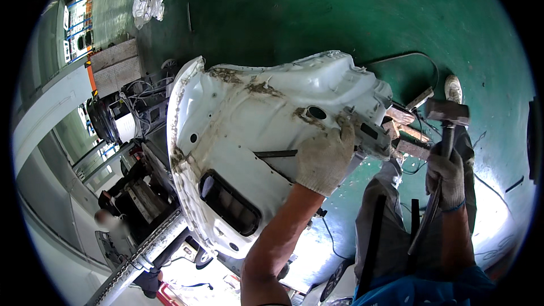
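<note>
A large white car body panel [238, 119], dented and rusty brown along its folded edges, lies in front of me. My left hand [326, 158], in a pale knitted glove, rests on its right part, fingers curled. From the glove's left side a dark flat metal bar [276, 153] sticks out over the panel; the hand appears closed on it, though the grip is partly hidden. At the right, above my legs, my gloved right hand [446, 175] is wrapped round the handle of a sledgehammer [447, 112]. The hammer's heavy head points up, apart from the panel.
Wooden blocks [412, 148] and a thin cable [416, 54] lie beyond the panel's right end. Crumpled white plastic [149, 4] is on the green floor [283, 22]. Left stand a cable-laden machine [127, 116] and a chain-wrapped pole [139, 258]. Another person [116, 226] is at the lower left.
</note>
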{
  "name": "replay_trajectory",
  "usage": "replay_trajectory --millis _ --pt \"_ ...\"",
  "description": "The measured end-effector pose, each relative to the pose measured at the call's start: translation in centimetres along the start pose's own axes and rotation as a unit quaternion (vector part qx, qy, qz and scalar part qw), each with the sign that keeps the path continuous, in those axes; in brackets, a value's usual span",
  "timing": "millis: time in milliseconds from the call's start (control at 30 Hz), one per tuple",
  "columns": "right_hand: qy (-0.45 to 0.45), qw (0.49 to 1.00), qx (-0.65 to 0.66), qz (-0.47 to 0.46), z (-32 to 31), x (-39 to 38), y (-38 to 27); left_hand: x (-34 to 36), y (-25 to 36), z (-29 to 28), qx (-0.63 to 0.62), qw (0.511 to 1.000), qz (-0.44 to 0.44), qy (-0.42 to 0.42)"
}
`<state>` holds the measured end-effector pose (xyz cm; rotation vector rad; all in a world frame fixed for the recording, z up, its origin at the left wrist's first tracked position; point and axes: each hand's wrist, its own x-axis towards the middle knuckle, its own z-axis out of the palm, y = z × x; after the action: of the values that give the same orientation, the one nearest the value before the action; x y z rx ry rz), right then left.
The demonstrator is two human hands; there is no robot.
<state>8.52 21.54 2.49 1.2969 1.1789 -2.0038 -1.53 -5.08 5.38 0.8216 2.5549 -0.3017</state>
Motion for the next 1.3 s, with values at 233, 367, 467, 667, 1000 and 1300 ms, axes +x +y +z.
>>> replay_trajectory --millis 233,367,467,667,1000,1300 --pt "-0.125 0.991 0.003 0.045 6.8 -3.5 5.7 0.6 0.4 0.4 -0.031 0.999 -0.028 -0.033" --pt "-0.202 0.974 -0.071 0.075 5.7 -2.5 4.9 -0.4 -0.1 -0.3 -0.037 0.998 0.025 -0.036" --pt "-0.152 0.984 -0.039 0.086 2.9 -2.1 2.0 -1.6 -0.1 -0.4 -0.053 0.995 0.073 -0.044" --pt "0.018 0.994 -0.108 0.022 -4.1 0.4 -0.2 2.2 -1.4 -0.9 -0.068 0.997 -0.026 -0.005" --pt "0.034 0.996 -0.08 -0.002 -5.5 1.1 -1.0 5.1 4.6 -5.6 -0.094 0.976 0.159 0.113" --pt "0.026 0.998 -0.053 -0.002 -5.8 1.8 -0.6 1.1 -1.2 -0.3 -0.012 0.998 0.015 0.067"
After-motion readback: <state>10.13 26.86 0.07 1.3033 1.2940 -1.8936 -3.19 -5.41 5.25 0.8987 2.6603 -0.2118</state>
